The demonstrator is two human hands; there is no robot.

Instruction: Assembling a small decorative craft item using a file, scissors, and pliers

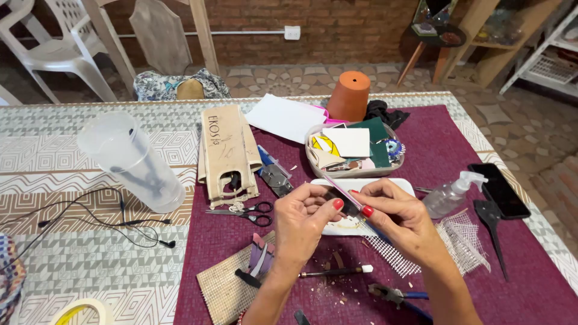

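Both hands pinch a small dark piece (344, 203) between fingertips. A thin pink tool (348, 194) crosses it, gripped by the right hand (394, 213). The left hand (304, 218) pinches from below

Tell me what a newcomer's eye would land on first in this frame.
First, the two hands at centre: the left hand and right hand, red-nailed, pinch a small dark piece and a thin pink-handled tool above a white tray. Next, the upturned terracotta pot at the far edge of the maroon mat. Left of the mat, a clear plastic jug lies tipped over.
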